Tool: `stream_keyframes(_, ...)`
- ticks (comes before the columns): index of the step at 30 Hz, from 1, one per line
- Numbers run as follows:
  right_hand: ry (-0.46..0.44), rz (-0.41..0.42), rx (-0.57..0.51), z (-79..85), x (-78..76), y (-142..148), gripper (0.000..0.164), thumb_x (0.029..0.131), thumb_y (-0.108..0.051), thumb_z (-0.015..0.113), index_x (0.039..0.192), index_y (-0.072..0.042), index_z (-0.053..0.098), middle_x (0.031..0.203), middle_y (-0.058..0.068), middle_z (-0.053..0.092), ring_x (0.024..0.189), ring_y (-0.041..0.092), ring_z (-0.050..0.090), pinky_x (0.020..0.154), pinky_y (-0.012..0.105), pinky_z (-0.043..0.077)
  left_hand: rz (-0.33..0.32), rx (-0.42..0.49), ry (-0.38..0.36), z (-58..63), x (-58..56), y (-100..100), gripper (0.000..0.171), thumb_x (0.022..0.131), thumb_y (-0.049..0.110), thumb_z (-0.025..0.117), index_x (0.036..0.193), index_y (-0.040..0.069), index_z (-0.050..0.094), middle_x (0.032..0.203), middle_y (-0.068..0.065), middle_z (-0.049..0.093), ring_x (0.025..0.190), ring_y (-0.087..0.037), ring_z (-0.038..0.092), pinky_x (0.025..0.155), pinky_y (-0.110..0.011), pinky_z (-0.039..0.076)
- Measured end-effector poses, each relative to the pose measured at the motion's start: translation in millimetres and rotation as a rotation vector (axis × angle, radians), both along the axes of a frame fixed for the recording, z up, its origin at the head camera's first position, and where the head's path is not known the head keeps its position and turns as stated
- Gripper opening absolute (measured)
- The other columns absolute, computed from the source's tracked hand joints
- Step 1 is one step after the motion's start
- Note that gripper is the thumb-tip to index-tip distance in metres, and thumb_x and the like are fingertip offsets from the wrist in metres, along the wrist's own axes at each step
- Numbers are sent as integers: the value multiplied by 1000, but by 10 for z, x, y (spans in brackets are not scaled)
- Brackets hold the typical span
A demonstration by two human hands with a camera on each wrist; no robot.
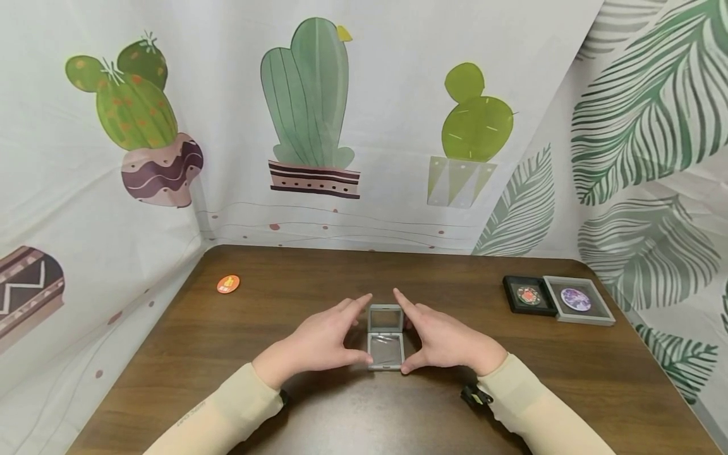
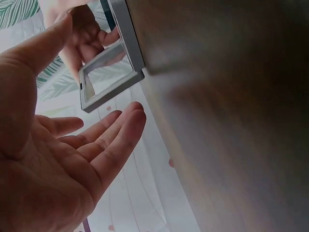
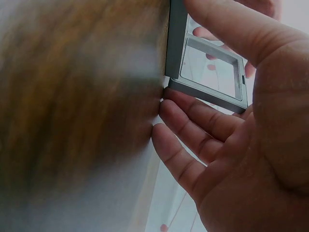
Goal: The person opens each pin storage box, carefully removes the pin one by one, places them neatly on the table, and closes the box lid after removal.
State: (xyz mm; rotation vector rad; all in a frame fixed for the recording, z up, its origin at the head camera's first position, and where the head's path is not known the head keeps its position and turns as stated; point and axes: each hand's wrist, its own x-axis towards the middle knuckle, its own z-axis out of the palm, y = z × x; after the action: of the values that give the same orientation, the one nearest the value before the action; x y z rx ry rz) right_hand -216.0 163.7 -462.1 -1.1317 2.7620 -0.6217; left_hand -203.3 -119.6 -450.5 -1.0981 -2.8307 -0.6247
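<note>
A small grey hinged display case (image 1: 386, 351) with clear film windows stands unfolded on the table, its lid (image 1: 385, 320) raised at the back. My left hand (image 1: 318, 338) is along its left side, thumb by the front left corner and fingers stretched forward. In the left wrist view those fingers (image 2: 118, 154) are spread apart from the raised lid (image 2: 108, 72). On the other side, my right hand (image 1: 449, 338) mirrors this, thumb at the front right corner. The right fingertips (image 3: 164, 137) rest at the tabletop by the hinge in the right wrist view. Neither hand grips the case.
An orange round token (image 1: 229, 284) lies at the table's back left. At the back right sit a black framed case (image 1: 514, 305) with a patterned disc and a grey framed case (image 1: 588, 318) with a purple disc. A cactus-print curtain (image 1: 392, 126) hangs behind the table.
</note>
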Motion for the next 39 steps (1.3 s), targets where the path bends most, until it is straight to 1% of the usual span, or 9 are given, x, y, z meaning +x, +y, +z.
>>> stream_keyframes(4, 3, 1, 8, -2, -1, 6, 140, 63, -60, 85, 156, -25, -13, 113, 0, 54, 99, 12, 53, 86, 32, 47, -14, -15, -4, -11, 25, 39, 116, 71, 65, 77, 158, 19, 15, 123, -2, 54, 103, -11, 60, 75, -36, 52)
stream_keyframes(7, 8, 3, 15, -5, -3, 8, 139, 64, -60, 85, 156, -25, -13, 114, 2, 54, 99, 12, 53, 86, 32, 47, -24, -33, 3, -14, 43, 67, 120, 69, 65, 79, 159, 21, 12, 121, -1, 54, 101, -9, 59, 75, -35, 52)
stream_keyframes(12, 9, 1, 11, -5, -10, 3, 140, 63, -59, 86, 157, -25, -13, 113, 2, 55, 99, 12, 54, 87, 32, 47, -18, -59, 15, -20, 48, 93, 124, 67, 62, 82, 159, 23, 9, 119, 0, 54, 97, -7, 56, 73, -34, 52)
stream_keyframes(19, 14, -2, 4, -3, -7, 2, 140, 63, -59, 86, 157, -25, -12, 117, 3, 55, 102, 12, 53, 89, 33, 46, -11, -115, 26, -22, 60, 116, 123, 69, 60, 82, 159, 16, 11, 127, -4, 53, 101, -13, 57, 77, -37, 53)
stream_keyframes(23, 16, -1, 8, 2, -3, -2, 140, 63, -59, 86, 157, -24, -11, 118, 3, 55, 104, 12, 52, 90, 33, 46, -6, -147, 43, -16, 81, 125, 120, 72, 61, 79, 159, 15, 11, 130, -6, 53, 106, -17, 58, 77, -39, 54)
stream_keyframes(27, 15, -2, 12, 8, 0, -5, 140, 63, -59, 86, 157, -24, -11, 119, 3, 55, 104, 12, 52, 90, 33, 46, 1, -166, 61, -13, 93, 134, 119, 72, 60, 79, 158, 13, 12, 130, -7, 54, 108, -19, 58, 76, -39, 54)
stream_keyframes(34, 14, -6, 20, 10, 5, -4, 140, 63, -60, 85, 157, -25, -12, 118, 3, 54, 102, 13, 53, 89, 33, 46, 6, -200, 99, -62, 96, 158, 120, 73, 62, 78, 158, 12, 9, 132, -12, 54, 115, -24, 56, 79, -41, 54)
stream_keyframes(39, 15, -2, 19, -1, 4, -3, 140, 63, -59, 85, 156, -26, -13, 115, 1, 54, 101, 12, 53, 88, 33, 47, 9, -200, 112, -81, 93, 158, 121, 72, 61, 78, 159, 13, 9, 127, -9, 56, 110, -21, 58, 75, -39, 54)
